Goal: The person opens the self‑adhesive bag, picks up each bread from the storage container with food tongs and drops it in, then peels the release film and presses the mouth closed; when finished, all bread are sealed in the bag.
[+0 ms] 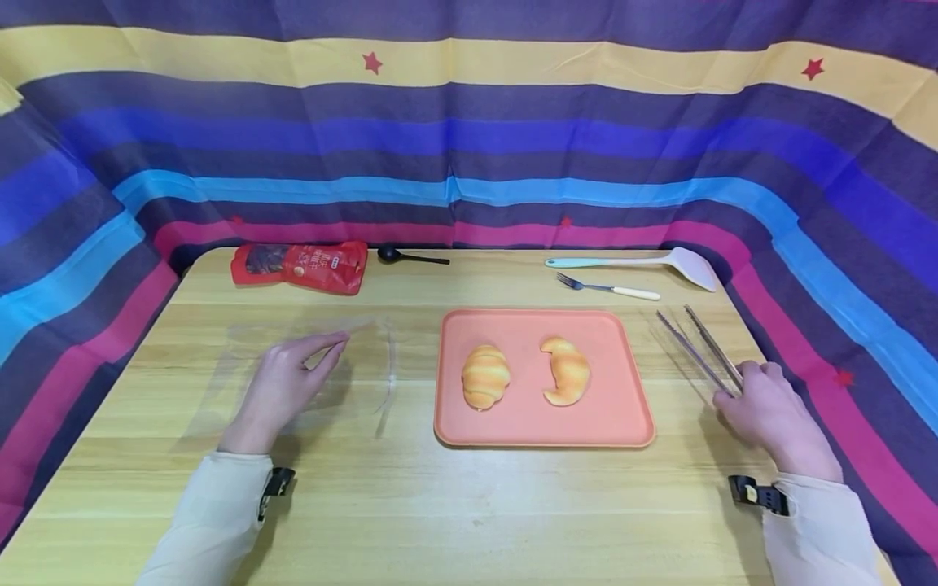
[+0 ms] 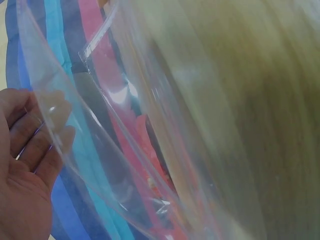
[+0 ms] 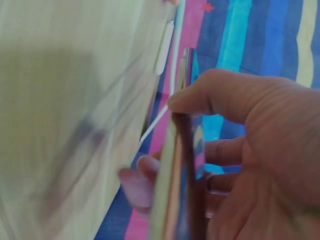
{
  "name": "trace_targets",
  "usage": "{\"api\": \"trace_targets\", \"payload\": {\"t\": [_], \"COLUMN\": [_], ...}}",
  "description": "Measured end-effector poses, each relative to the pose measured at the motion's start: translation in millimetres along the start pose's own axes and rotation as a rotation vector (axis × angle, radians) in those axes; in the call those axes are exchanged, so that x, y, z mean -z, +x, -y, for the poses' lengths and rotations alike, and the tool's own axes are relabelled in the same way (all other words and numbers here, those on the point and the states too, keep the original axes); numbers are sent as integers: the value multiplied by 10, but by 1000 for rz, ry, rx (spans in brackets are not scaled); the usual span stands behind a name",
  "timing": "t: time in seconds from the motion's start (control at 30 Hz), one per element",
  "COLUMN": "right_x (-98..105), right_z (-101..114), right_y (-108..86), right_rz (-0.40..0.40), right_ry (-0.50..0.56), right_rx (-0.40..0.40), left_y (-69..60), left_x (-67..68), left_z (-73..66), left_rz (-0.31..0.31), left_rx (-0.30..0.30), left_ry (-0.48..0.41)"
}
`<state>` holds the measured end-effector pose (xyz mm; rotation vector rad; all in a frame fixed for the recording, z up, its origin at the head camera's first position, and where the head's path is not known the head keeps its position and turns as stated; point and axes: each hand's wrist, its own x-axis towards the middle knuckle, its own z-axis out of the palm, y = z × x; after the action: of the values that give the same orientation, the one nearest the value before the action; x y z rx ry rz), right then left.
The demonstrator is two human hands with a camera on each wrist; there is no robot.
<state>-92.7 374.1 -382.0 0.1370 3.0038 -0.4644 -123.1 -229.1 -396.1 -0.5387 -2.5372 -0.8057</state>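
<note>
The left hand (image 1: 289, 382) pinches the edge of a clear plastic bag (image 1: 391, 358) above the left of the table; in the left wrist view the see-through film (image 2: 95, 145) passes in front of the curled fingers (image 2: 35, 135). Metal tongs (image 1: 696, 350) are gripped by the right hand (image 1: 780, 415), right of the pink tray, their arms apart with nothing between the tips. The right wrist view has the thumb and fingers of the right hand (image 3: 250, 135) around the tongs (image 3: 187, 150). On the pink tray (image 1: 528, 431) lie two croissant-shaped breads, one left (image 1: 485, 377) and one right (image 1: 567, 372).
Along the back of the wooden table (image 1: 469, 521) lie a red packet (image 1: 322, 267), a black spoon (image 1: 410, 257), a spatula (image 1: 645, 262) and a fork (image 1: 608, 288). A striped cloth (image 1: 513, 146) hangs behind and at both sides.
</note>
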Motion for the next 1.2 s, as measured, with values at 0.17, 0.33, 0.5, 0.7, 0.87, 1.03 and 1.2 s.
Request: {"api": "trace_targets", "payload": {"t": [0.17,0.33,0.5,0.7,0.87,1.03,1.2], "right_x": [16,26,16,38,50,45,46], "right_z": [52,118,204,288,349,436,513], "right_y": [-5,-11,-18,-62,-110,-155,-186], "right_rz": [-100,-120,-134,-133,-77,-3,43], "right_ry": [16,41,60,64,61,60,71], "right_rx": [54,119,177,254,278,288,308], "left_y": [4,5,0,4,7,3,-6], "left_x": [-18,-31,-44,-39,-52,-72,-61], "left_z": [5,13,15,4,4,7,5], "left_rz": [1,-7,-14,-24,-37,-58,-47], "left_rx": [-16,-24,-34,-30,-46,-62,-44], "left_ry": [-5,-7,-4,1,-10,-16,-8]}}
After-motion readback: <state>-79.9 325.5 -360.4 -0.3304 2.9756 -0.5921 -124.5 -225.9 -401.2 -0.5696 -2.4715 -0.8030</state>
